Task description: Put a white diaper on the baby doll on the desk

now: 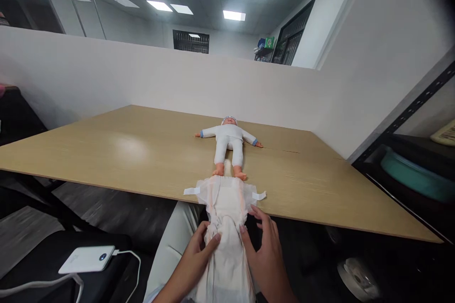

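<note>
An unfolded white diaper [227,208] hangs over the table's front edge toward my lap. Its far end lies on the tabletop, with a fastening tab spread out on each side. My left hand [195,255] grips the diaper's left edge, thumb on top and fingers curled at the side. At the right edge, my right hand [265,248] has its thumb against the diaper and its fingers spread apart. Just beyond the far end, a baby doll [229,139] in a white outfit and headband lies on its back, feet toward me and arms out.
The wooden table [159,161] reaches a low white partition [213,80]. A white power bank [87,259] with a cable sits on a black seat at lower left. On the right, a dark shelf holds a teal item [415,175].
</note>
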A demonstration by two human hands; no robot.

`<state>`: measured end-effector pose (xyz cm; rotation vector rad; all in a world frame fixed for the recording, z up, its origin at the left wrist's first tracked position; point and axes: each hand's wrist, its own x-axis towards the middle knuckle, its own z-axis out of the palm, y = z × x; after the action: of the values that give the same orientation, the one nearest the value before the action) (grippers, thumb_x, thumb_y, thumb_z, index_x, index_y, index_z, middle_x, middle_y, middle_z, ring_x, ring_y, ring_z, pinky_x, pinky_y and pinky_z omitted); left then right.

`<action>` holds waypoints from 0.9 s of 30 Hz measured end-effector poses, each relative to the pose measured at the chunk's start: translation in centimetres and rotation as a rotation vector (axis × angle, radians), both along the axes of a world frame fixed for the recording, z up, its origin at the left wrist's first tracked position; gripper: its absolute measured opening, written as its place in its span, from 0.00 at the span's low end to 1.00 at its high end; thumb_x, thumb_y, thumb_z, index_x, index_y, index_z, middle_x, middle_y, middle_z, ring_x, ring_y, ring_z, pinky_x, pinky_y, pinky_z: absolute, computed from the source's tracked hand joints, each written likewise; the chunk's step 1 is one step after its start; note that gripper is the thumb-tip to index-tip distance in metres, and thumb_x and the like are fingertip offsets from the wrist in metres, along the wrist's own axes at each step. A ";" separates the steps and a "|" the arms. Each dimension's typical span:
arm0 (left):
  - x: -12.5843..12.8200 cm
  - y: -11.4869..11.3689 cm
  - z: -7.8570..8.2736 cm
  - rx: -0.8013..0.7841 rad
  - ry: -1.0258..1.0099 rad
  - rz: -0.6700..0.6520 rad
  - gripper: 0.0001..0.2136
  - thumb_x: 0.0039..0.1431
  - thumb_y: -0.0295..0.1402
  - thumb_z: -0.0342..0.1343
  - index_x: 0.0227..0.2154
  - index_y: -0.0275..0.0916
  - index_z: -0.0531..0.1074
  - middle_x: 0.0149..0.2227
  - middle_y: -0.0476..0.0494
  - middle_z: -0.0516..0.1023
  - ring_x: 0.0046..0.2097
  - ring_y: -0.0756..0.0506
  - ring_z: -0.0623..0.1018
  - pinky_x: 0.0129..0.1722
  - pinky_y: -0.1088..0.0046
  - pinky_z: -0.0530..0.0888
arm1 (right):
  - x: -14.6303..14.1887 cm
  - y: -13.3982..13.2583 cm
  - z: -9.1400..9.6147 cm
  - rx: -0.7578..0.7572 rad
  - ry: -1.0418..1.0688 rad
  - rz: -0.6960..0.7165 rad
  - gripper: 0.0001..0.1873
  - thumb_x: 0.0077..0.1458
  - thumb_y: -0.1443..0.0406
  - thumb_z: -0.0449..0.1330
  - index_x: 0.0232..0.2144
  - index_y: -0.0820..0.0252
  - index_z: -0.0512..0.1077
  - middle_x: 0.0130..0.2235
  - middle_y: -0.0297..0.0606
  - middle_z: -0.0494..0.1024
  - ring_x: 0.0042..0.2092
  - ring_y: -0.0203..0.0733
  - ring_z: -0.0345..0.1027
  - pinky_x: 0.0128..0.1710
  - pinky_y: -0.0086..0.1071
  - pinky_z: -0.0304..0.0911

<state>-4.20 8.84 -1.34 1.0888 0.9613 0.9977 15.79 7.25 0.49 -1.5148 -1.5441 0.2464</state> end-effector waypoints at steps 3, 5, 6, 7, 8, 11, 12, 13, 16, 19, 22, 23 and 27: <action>-0.3 -0.2 0.1 0.027 0.111 0.004 0.25 0.61 0.58 0.61 0.47 0.40 0.73 0.45 0.42 0.80 0.48 0.38 0.78 0.50 0.64 0.76 | -1.0 1.7 1.9 0.008 -0.148 0.144 0.22 0.70 0.57 0.56 0.63 0.50 0.68 0.63 0.44 0.73 0.66 0.53 0.64 0.66 0.52 0.64; -0.5 -0.2 -0.2 0.065 0.207 0.020 0.23 0.63 0.56 0.60 0.47 0.41 0.74 0.45 0.42 0.80 0.49 0.38 0.78 0.52 0.66 0.75 | -1.8 3.3 2.4 -0.016 -0.243 0.222 0.24 0.70 0.59 0.56 0.65 0.51 0.67 0.66 0.43 0.71 0.69 0.53 0.60 0.69 0.52 0.61; -0.7 -0.2 -0.5 0.088 0.256 0.021 0.22 0.64 0.56 0.59 0.47 0.42 0.74 0.46 0.43 0.81 0.50 0.38 0.78 0.53 0.66 0.75 | -2.1 4.2 2.5 -0.030 -0.287 0.253 0.26 0.70 0.59 0.57 0.67 0.52 0.65 0.68 0.43 0.68 0.71 0.53 0.57 0.71 0.53 0.59; -0.9 -0.1 -0.7 0.111 0.306 0.013 0.21 0.65 0.55 0.58 0.48 0.42 0.75 0.46 0.43 0.81 0.50 0.38 0.78 0.53 0.67 0.75 | -2.3 5.2 2.4 -0.045 -0.331 0.279 0.28 0.69 0.59 0.57 0.69 0.53 0.64 0.70 0.43 0.66 0.73 0.53 0.54 0.72 0.54 0.57; -1.3 0.0 -0.9 0.137 0.362 -0.007 0.21 0.66 0.54 0.57 0.49 0.43 0.75 0.46 0.43 0.81 0.49 0.38 0.78 0.53 0.67 0.75 | -2.5 6.1 2.2 -0.064 -0.373 0.303 0.29 0.69 0.58 0.58 0.70 0.53 0.63 0.71 0.43 0.64 0.74 0.53 0.51 0.73 0.54 0.54; -3.4 1.2 -0.3 0.262 0.578 -0.102 0.18 0.67 0.52 0.57 0.49 0.46 0.77 0.44 0.42 0.82 0.46 0.38 0.79 0.50 0.65 0.76 | -2.6 8.6 1.4 -0.146 -0.476 0.362 0.32 0.69 0.57 0.58 0.72 0.54 0.61 0.74 0.42 0.60 0.76 0.53 0.48 0.75 0.56 0.49; -4.3 1.9 0.4 0.326 0.654 -0.149 0.16 0.68 0.50 0.57 0.49 0.47 0.77 0.44 0.42 0.81 0.46 0.38 0.79 0.50 0.65 0.76 | -2.6 9.2 1.1 -0.170 -0.498 0.373 0.33 0.69 0.56 0.57 0.72 0.54 0.60 0.75 0.41 0.58 0.76 0.53 0.48 0.75 0.56 0.49; -5.2 3.0 1.4 0.402 0.724 -0.196 0.14 0.69 0.48 0.57 0.49 0.48 0.78 0.45 0.42 0.81 0.46 0.38 0.79 0.50 0.64 0.76 | -2.5 9.7 0.9 -0.187 -0.514 0.382 0.34 0.70 0.55 0.57 0.73 0.53 0.58 0.75 0.40 0.57 0.76 0.53 0.48 0.75 0.57 0.49; -7.2 7.7 5.5 0.652 0.883 -0.279 0.11 0.72 0.43 0.54 0.50 0.48 0.76 0.49 0.42 0.80 0.50 0.39 0.77 0.53 0.64 0.74 | -2.3 10.5 0.3 -0.194 -0.532 0.387 0.35 0.71 0.53 0.55 0.75 0.49 0.55 0.76 0.36 0.53 0.76 0.54 0.47 0.74 0.57 0.51; -6.9 14.5 8.6 0.878 0.988 -0.212 0.12 0.74 0.34 0.48 0.51 0.44 0.75 0.49 0.40 0.79 0.50 0.40 0.76 0.52 0.63 0.74 | -2.2 10.7 0.1 -0.177 -0.534 0.377 0.33 0.72 0.53 0.53 0.75 0.46 0.54 0.76 0.33 0.52 0.76 0.53 0.47 0.74 0.56 0.52; -4.7 21.6 9.1 1.098 1.184 -0.130 0.26 0.64 0.21 0.49 0.64 0.40 0.68 0.62 0.35 0.72 0.61 0.35 0.71 0.61 0.54 0.69 | -2.2 10.9 -0.3 -0.162 -0.533 0.367 0.34 0.71 0.53 0.53 0.75 0.45 0.54 0.76 0.32 0.52 0.76 0.54 0.48 0.73 0.57 0.53; -3.8 23.6 8.7 1.145 1.251 -0.152 0.32 0.60 0.19 0.51 0.68 0.40 0.64 0.67 0.33 0.67 0.65 0.34 0.68 0.63 0.53 0.67 | -2.3 10.9 -0.4 -0.158 -0.531 0.364 0.34 0.71 0.52 0.54 0.75 0.44 0.53 0.76 0.31 0.52 0.76 0.55 0.49 0.73 0.57 0.54; -0.3 28.9 7.0 1.398 1.295 -0.487 0.53 0.45 0.15 0.62 0.75 0.47 0.52 0.78 0.33 0.42 0.74 0.27 0.56 0.69 0.51 0.61 | -2.3 11.0 -0.7 -0.133 -0.523 0.352 0.36 0.70 0.52 0.55 0.75 0.43 0.52 0.76 0.31 0.53 0.75 0.56 0.52 0.72 0.58 0.56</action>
<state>-4.48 37.73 5.71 3.1803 0.7411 0.3239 13.53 18.23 -0.19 -1.4713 -2.2542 0.1602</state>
